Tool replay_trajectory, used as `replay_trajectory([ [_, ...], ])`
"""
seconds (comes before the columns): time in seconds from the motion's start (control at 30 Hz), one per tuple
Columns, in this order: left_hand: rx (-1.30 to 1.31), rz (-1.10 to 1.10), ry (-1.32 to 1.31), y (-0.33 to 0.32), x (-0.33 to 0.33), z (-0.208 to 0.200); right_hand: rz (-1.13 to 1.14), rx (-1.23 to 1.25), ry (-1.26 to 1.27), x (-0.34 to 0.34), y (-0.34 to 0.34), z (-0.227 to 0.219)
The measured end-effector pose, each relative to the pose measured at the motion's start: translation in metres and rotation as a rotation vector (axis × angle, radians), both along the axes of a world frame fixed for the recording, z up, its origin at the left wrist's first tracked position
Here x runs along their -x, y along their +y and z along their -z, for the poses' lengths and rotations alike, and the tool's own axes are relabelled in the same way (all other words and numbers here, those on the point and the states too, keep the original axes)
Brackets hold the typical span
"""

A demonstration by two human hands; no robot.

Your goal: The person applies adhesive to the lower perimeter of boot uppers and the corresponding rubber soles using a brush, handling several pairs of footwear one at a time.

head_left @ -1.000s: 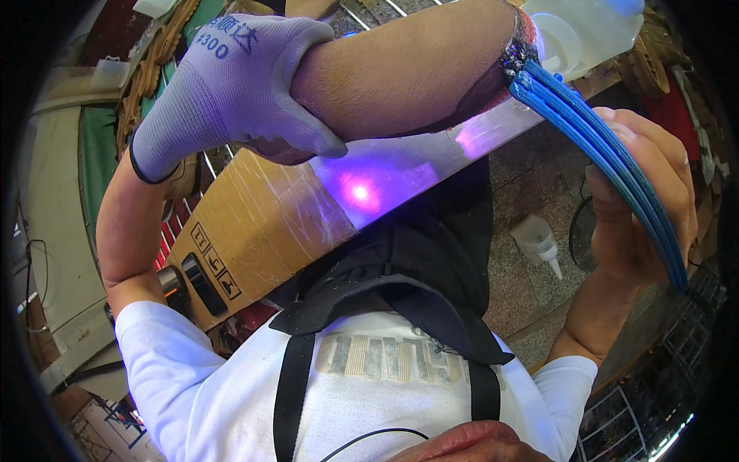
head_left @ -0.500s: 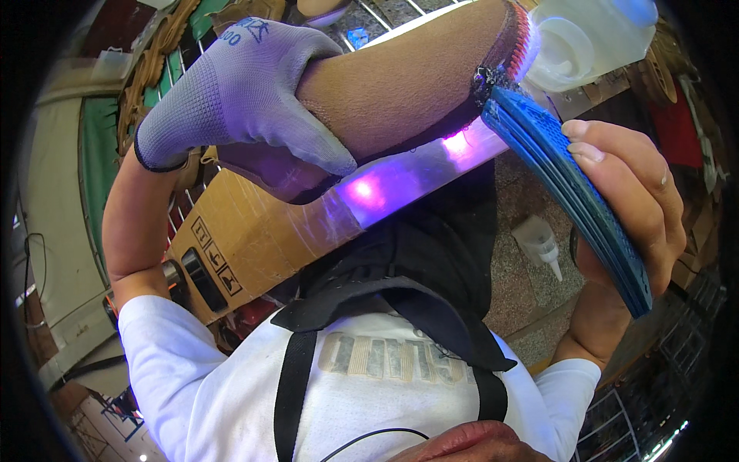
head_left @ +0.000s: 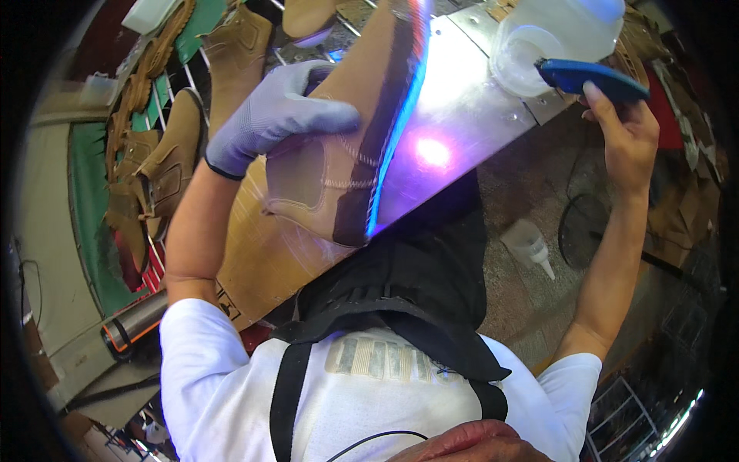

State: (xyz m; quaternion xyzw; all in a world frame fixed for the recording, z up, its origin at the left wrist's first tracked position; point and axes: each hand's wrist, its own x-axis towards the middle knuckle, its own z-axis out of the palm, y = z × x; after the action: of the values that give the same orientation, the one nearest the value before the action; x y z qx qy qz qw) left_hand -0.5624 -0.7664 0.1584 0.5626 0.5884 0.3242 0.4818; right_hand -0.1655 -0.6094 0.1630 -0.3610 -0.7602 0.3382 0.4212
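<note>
In my gloved left hand (head_left: 281, 108) is a tan ankle boot (head_left: 300, 173), its side turned up and its stitched sole edge to the right. The fingers wrap over the upper, and a dark band runs along the boot's lower margin. Out to the right, my bare right hand (head_left: 627, 127) grips a blue-handled brush (head_left: 596, 77). The brush's dark bristle end is at the cut opening of a translucent plastic jug (head_left: 504, 65). Whether the bristles touch anything inside cannot be made out.
Below the boot lie a shiny metal sheet (head_left: 462, 92), lit purple, and brown cardboard (head_left: 262, 246). Several tan boots (head_left: 173, 158) stand on a rack at left. A squeeze bottle (head_left: 527, 245) is low on the right; a metal cylinder (head_left: 135, 327) lies at lower left.
My right hand has carried the brush from the boot's edge up to the jug. My left hand has turned the boot so its stitched side faces up.
</note>
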Motion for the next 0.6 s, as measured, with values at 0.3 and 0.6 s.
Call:
replay_trajectory([
  [0.3,0.017,-0.057,-0.626,-0.004,-0.015,0.044,0.119,-0.194,-0.284,0.037,0.018,0.007],
  [0.6,0.082,-0.136,-0.340,0.004,0.001,0.060,0.161,0.102,-0.220,0.042,0.043,0.034],
])
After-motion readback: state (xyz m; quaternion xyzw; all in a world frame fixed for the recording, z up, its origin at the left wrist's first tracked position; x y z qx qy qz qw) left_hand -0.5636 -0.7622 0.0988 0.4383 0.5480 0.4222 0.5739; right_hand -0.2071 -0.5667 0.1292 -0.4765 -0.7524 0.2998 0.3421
